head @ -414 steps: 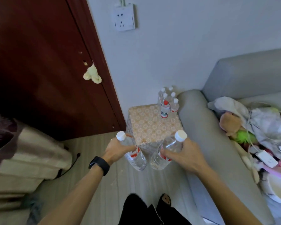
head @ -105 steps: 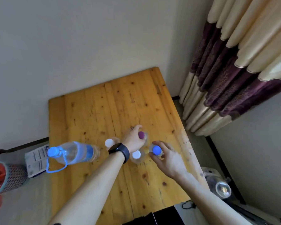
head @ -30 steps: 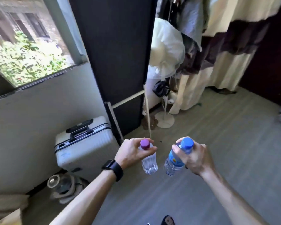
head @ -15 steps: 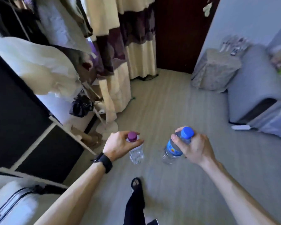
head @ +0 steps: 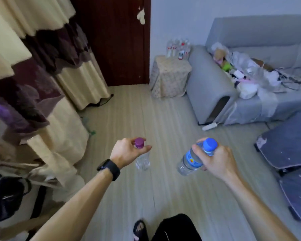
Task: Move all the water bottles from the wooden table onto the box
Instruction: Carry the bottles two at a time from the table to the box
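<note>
Grip: we see left hand [head: 127, 150] pinching purple-capped bottle [head: 142, 161] at the neck, body hanging upright | right hand [head: 215, 160] curled round blue-capped bottle [head: 189, 160] near its top, tilted | both bottles in the air above floor [head: 146, 110] | box [head: 170, 75] well ahead beside sofa [head: 208, 80], other bottles [head: 178, 47] clustered on its far edge

One purple-capped bottle [head: 142, 161] upright in left hand [head: 127, 152]; blue-capped, blue-labelled bottle [head: 189, 160] tilted in right hand [head: 215, 159]; bottle cluster [head: 178, 47] standing on cloth-draped box [head: 170, 73].

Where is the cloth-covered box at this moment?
In the head view, the cloth-covered box stands upper centre, between the dark red door and the grey sofa.
</note>
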Demonstrator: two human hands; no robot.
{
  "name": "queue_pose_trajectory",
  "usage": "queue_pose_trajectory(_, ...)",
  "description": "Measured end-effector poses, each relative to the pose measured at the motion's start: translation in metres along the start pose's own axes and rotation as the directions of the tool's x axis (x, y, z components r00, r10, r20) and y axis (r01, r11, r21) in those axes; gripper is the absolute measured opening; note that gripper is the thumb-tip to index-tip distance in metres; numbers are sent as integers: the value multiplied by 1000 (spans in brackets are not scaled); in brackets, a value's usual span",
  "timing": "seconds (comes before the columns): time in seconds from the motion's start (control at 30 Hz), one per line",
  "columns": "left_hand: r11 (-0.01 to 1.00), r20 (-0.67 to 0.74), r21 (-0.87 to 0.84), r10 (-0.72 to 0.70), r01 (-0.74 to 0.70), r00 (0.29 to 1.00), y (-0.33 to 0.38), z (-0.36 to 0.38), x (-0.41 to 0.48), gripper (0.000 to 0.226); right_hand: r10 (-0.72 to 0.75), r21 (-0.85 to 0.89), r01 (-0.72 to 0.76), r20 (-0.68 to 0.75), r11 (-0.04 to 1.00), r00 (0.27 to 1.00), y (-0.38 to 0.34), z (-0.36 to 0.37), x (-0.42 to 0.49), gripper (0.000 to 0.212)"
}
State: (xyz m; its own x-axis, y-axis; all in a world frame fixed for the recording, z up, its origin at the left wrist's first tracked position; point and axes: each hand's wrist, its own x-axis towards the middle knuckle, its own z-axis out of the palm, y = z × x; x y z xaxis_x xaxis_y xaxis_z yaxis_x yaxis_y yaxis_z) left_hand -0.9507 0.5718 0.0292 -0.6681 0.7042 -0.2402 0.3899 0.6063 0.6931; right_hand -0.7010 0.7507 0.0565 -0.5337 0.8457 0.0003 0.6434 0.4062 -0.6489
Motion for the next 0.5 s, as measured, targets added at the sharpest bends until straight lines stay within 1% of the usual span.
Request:
queue_pose_trajectory(0.07,1000,13,-19,10,-10,1000,17,4,41,43,58,39,-57,-20,998,998,3,-3,31,52)
queue_pose_trajectory(0.1,999,17,-29,13,-13,1000,24,7,62,45,79,39,-78,-14,996,997,7,-5,48,54)
queue_pose_trajectory(0.23,1000,49,-6,19,-18,999,50,22,147,51,149,-6,-149,38,989,988,21,-6,128,72)
queue_pose_trajectory(0.3,1000,49,-6,1,-1,999,68,27,193,53,158,19,-159,50,987,986,28,-7,178,74)
queue_pose_trajectory(0.33,1000,47,-2,-4,4,999,76,31,217,53,155,45,-157,51,987,987,33,-9,204,70)
queue_pose_trajectory(0.43,1000,24,20,-13,12,1000,107,39,275,52,107,65,-109,37,992,994,43,-14,275,47)
queue_pose_trajectory(0.47,1000,9,21,-20,20,1000,118,40,294,51,90,70,-92,28,993,996,44,-17,299,44)
queue_pose_trajectory(0.5,999,-3,15,-28,28,1000,129,41,312,50,79,72,-81,29,994,996,46,-20,323,45)
